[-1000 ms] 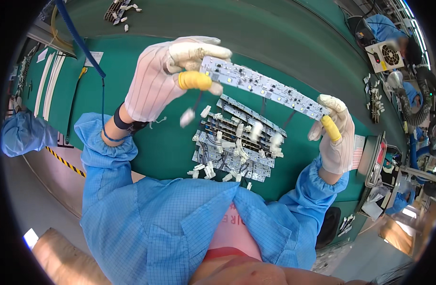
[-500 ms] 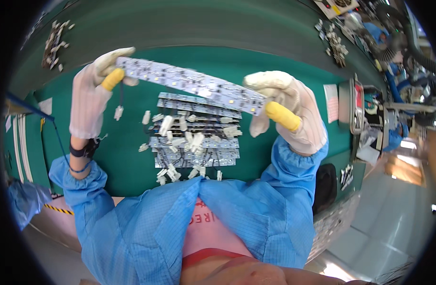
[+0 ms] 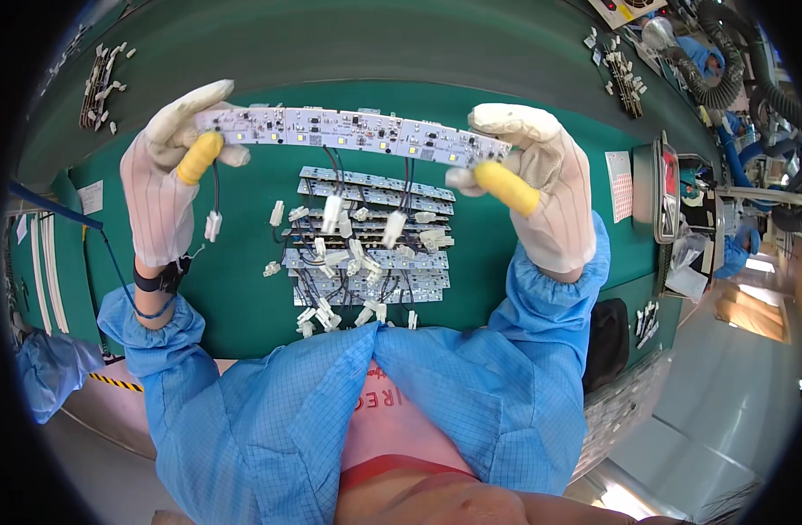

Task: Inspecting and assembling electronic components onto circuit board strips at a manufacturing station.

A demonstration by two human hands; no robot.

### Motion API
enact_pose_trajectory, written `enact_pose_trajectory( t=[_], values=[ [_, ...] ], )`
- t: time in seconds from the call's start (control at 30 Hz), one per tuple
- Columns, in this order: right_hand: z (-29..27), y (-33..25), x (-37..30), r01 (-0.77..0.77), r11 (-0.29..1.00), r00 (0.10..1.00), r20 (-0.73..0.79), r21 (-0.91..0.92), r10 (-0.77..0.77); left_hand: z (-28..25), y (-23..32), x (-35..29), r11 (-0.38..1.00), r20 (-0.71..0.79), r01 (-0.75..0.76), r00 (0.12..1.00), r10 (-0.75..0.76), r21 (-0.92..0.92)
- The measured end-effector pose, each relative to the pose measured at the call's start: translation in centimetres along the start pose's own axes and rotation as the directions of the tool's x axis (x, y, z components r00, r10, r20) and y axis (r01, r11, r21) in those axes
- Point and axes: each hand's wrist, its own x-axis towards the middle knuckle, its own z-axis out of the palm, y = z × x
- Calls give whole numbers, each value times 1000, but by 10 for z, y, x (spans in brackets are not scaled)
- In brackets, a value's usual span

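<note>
A long white LED circuit board strip (image 3: 340,129) is held up between my two gloved hands, its component side showing. My left hand (image 3: 189,140) pinches the left end, with a yellow cover on the thumb. At the other end, my right hand (image 3: 516,166) grips with its yellow-covered thumb in front and fingers behind. Short dark wires with white connectors (image 3: 333,213) hang below the strip. Beneath it on the green mat lies a stack of similar LED boards (image 3: 375,289), with several white connectors strewn over them. A strap with a cord circles my left wrist.
Bundles of boards with connectors lie at the far left (image 3: 95,87) and far right (image 3: 627,83). A metal tray (image 3: 668,188) and a printed sheet (image 3: 619,186) stand right of the green mat (image 3: 244,302). White strips (image 3: 49,271) lie at left.
The strip has swung from a downward slant toward the right to nearly level. My right hand has risen slightly, and the wires with connectors now hang visibly below the strip.
</note>
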Motion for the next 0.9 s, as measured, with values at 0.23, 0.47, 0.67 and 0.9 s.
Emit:
enact_pose_trajectory(
  t=[0.23, 0.47, 0.67, 0.9],
  values=[
    [-4, 3, 5, 59, 949, 993, 82, 309, -89, -3, -2, -5, 999, -6, 3, 1000, -2, 50],
    [-10, 0, 7, 16, 919, 954, 268, 394, -131, -5, 2, -4, 992, 8, 69, 998, -70, 105],
    [-5, -8, 4, 10, 928, 979, 184, 372, -85, 0, 2, -1, 993, -14, 27, 1000, -26, 112],
    [-12, 2, 17, 67, 958, 950, 312, -280, 25, 9, -13, -3, 992, 148, -99, 985, 87, 78]
  ],
)
